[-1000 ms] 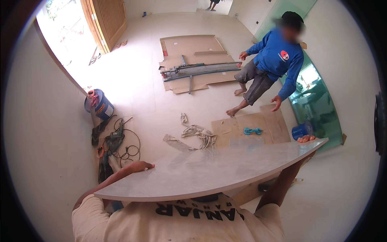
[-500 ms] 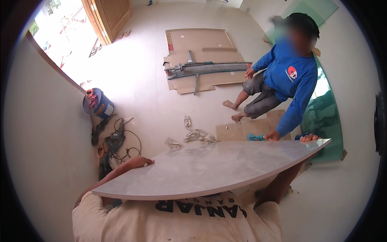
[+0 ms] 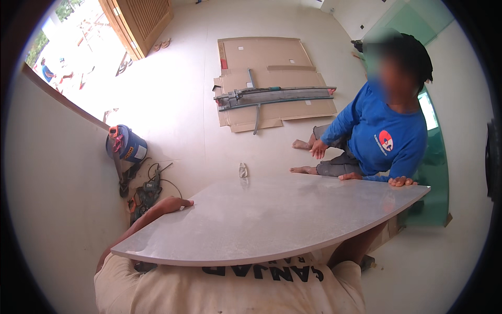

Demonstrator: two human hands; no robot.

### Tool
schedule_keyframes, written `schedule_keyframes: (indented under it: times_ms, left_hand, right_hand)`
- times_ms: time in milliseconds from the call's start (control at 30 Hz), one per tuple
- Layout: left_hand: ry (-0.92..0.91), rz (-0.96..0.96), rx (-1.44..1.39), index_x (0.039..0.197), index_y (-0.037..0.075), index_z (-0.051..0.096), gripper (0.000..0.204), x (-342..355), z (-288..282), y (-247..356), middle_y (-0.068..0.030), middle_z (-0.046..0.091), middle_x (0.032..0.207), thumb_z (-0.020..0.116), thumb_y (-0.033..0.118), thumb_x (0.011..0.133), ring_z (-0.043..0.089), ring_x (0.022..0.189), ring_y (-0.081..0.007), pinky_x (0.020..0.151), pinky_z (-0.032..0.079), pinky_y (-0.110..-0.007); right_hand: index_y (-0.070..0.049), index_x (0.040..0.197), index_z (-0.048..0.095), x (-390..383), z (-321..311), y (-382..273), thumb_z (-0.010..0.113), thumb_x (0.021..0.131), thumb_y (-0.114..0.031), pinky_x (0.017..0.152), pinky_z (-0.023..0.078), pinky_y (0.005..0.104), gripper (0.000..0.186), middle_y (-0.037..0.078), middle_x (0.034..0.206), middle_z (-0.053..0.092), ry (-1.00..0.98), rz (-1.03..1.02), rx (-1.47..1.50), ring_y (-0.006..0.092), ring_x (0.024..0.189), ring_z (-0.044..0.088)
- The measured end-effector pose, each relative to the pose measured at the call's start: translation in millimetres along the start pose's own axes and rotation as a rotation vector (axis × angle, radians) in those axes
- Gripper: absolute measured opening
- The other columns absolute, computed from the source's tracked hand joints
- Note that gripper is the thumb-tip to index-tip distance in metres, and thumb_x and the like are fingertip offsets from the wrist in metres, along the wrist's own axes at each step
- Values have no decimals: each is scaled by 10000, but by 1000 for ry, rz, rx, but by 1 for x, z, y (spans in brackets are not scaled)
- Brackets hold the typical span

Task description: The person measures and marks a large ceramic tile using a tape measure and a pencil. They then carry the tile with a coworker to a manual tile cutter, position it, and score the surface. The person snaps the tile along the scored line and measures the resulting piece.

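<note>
A: Finger status?
B: Left hand (image 3: 175, 204) grasping the grey slab (image 3: 266, 220) by its left edge; tips show on the top face, underside hidden; right hand (image 3: 401, 181) has fingers hooked over the far edge near the right corner; its palm is out of sight.
A: Slab location?
B: Spans between the two sets of fingers; broad face up; near edge lies back from the fingers, by the wearer's pale shirt (image 3: 225, 293).
A: Anyone else?
B: Co-worker (image 3: 392, 136) in blue, low down, just beyond the right fingers; co-worker's hand (image 3: 350, 176) at the slab's far edge, left of those fingers; can't tell if it bears load.
A: Surroundings?
B: Power tool (image 3: 151, 189) beyond and left of the left fingers; blue bucket (image 3: 135, 145) farther out that way; well ahead, between the hands: tile cutter (image 3: 282, 96) on flattened cardboard (image 3: 261, 52); green glass panel (image 3: 436, 172) right of the right fingers.
</note>
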State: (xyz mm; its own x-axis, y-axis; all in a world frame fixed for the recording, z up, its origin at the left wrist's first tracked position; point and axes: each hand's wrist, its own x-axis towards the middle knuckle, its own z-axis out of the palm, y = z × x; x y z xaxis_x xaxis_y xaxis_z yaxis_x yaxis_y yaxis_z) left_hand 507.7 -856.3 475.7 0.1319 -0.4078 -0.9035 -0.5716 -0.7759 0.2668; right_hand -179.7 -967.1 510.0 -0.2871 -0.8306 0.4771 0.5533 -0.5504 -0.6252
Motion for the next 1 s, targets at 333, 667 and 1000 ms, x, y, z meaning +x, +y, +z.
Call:
schedule_keyframes:
  times_ms: [333, 667, 1000]
  left_hand:
    - [-12, 221, 125, 1058, -3, 724, 570, 48, -51, 80, -160, 681, 935, 636, 532, 880, 623, 819, -214, 784, 476, -333]
    - [-57, 297, 202, 1114, 10, 710, 602, 126, -111, 156, -204, 691, 1031, 567, 561, 920, 657, 935, -271, 858, 481, -357]
    - [15, 240, 115, 1023, -32, 730, 613, 177, -144, 214, -191, 695, 971, 646, 554, 864, 657, 877, -235, 820, 491, -355]
  right_hand:
    - [-103, 921, 543, 48, -26, 50, 410, 1031, -358, 860, 455, 396, 308, 65, 843, 566, 139, 11, -31, 212, 841, 574]
    - [-103, 913, 541, 58, -41, 108, 402, 1034, -356, 886, 440, 394, 313, 63, 846, 564, 296, 25, -98, 209, 855, 568]
    - [-103, 905, 539, 84, -74, 150, 393, 1037, -354, 912, 426, 391, 319, 62, 849, 562, 354, 38, -94, 206, 870, 563]
